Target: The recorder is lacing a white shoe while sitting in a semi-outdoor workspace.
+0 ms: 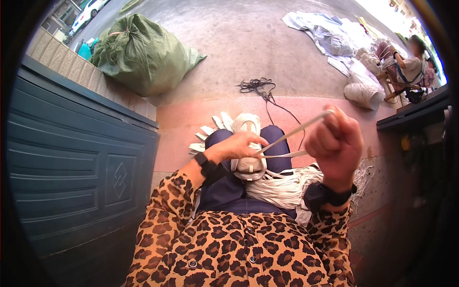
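Note:
A cream sneaker (248,168) rests on my lap between my knees. Across its middle lies my left hand (239,145), gripping the shoe, with its fingertips close to where the lace comes out. Out to the right, my right hand (336,143) is closed in a fist on a white shoelace (299,128). One strand of that lace runs taut from the shoe to the top of the fist; a second, lower strand reaches the fist's near side. A thick bundle of white laces (282,189) drapes over my right thigh.
Several cream shoe parts (208,131) stand beside my left knee. A tangled black cord (258,87) lies ahead on the floor. A green sack (143,55) sits far left, by a dark door (76,148). White bundles (362,86) and a seated person (411,67) are far right.

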Demonstrator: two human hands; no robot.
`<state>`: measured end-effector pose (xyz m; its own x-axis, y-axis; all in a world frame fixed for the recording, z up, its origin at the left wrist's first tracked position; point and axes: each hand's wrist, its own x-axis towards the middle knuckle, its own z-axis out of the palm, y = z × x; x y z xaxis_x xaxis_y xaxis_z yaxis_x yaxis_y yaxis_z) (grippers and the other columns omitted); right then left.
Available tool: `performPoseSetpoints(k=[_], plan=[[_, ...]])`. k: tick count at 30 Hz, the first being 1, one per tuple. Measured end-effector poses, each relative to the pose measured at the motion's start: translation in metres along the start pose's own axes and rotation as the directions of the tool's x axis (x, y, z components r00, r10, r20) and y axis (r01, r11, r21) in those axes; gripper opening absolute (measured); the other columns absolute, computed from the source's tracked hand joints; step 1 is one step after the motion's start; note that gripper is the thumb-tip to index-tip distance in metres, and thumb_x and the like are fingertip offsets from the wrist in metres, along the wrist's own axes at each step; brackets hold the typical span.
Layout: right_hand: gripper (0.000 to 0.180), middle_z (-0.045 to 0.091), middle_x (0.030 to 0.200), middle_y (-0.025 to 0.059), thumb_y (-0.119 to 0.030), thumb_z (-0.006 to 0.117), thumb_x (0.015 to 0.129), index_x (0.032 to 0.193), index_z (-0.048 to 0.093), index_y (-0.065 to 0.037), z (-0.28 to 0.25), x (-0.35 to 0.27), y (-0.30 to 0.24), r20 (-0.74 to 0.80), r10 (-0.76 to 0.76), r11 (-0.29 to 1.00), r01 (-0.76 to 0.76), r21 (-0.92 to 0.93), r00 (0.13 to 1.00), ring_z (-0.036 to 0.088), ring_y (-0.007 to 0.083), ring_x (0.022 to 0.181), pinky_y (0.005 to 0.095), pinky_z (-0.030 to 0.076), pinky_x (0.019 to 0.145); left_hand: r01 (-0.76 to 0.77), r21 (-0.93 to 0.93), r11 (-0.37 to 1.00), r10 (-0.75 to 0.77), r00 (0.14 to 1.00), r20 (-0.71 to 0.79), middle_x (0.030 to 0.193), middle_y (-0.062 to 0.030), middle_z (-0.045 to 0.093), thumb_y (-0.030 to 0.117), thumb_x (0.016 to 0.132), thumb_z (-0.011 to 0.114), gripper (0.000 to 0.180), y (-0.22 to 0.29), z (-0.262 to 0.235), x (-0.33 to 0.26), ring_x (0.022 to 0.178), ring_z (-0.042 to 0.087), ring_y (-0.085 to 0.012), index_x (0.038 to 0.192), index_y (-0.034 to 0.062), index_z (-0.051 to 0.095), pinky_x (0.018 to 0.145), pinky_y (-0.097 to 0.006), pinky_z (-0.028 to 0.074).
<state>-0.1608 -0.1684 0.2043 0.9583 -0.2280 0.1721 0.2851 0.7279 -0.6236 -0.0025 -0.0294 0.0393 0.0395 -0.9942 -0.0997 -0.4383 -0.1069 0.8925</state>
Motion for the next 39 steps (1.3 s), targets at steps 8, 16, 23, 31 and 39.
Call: performPoseSetpoints(k=[8, 16, 23, 31, 39], plan=[[0.022, 0.058, 0.088, 0.0059, -0.017, 0.044, 0.087, 0.086, 0.058, 0.000, -0.053, 0.012, 0.005, -0.109, -0.098, 0.782, 0.008, -0.623, 0.989, 0.052, 0.0131, 0.082, 0.0249, 0.040, 0.075, 0.235, -0.656, 0.717, -0.271, 0.962, 0.048, 0.092, -0.0042, 0.063, 0.026, 0.089, 0.052, 0.024, -0.002, -0.020, -0.008, 0.088, 0.055, -0.0119, 0.091, 0.0044, 0.064, 0.076, -0.027, 0.043], [0.025, 0.052, 0.068, 0.0033, -0.022, 0.044, 0.090, 0.073, 0.051, -0.005, -0.174, -0.043, 0.015, -0.550, -0.103, 0.772, -0.282, -0.570, 0.829, 0.047, 0.0124, 0.061, 0.0276, 0.045, 0.067, -0.380, -0.910, 0.165, -0.541, 0.736, -0.406, 0.072, -0.0031, 0.053, 0.021, 0.090, 0.050, 0.019, -0.054, -0.106, -0.106, 0.067, 0.051, -0.0148, 0.095, 0.0036, 0.056, 0.057, -0.024, 0.044], [0.022, 0.064, 0.089, 0.0139, -0.013, 0.054, 0.085, 0.100, 0.059, 0.002, -0.147, -0.081, 0.115, -0.289, 0.291, 0.247, -0.364, -0.898, 0.912, 0.060, 0.0261, 0.078, 0.0311, 0.046, 0.069, 0.114, -0.688, 0.716, -0.603, 0.597, -0.529, 0.061, 0.0048, 0.046, 0.019, 0.089, 0.052, 0.017, -0.035, -0.080, -0.109, 0.050, 0.038, -0.0051, 0.095, 0.0051, 0.060, 0.046, -0.016, 0.033], [0.006, 0.055, 0.098, 0.0159, -0.004, 0.050, 0.077, 0.081, 0.054, -0.001, -0.151, -0.066, 0.149, 0.063, -0.048, -0.209, 0.051, -0.977, 0.997, 0.052, 0.0322, 0.092, 0.0405, 0.042, 0.078, 0.422, -0.145, 0.895, -0.445, 0.814, -0.373, 0.072, 0.0004, 0.061, 0.014, 0.084, 0.056, 0.019, -0.036, 0.031, -0.091, 0.060, 0.052, -0.0054, 0.094, 0.0006, 0.064, 0.054, -0.022, 0.043], [0.009, 0.056, 0.094, 0.0138, -0.004, 0.052, 0.075, 0.083, 0.055, 0.000, -0.146, -0.059, 0.160, 0.000, 0.010, -0.283, 0.003, -0.959, 1.000, 0.050, 0.0297, 0.093, 0.0385, 0.040, 0.078, 0.463, -0.143, 0.875, -0.468, 0.734, -0.492, 0.078, -0.0121, 0.064, 0.015, 0.080, 0.057, 0.017, -0.038, 0.039, -0.094, 0.071, 0.060, -0.0234, 0.086, 0.0005, 0.064, 0.066, -0.032, 0.046]])
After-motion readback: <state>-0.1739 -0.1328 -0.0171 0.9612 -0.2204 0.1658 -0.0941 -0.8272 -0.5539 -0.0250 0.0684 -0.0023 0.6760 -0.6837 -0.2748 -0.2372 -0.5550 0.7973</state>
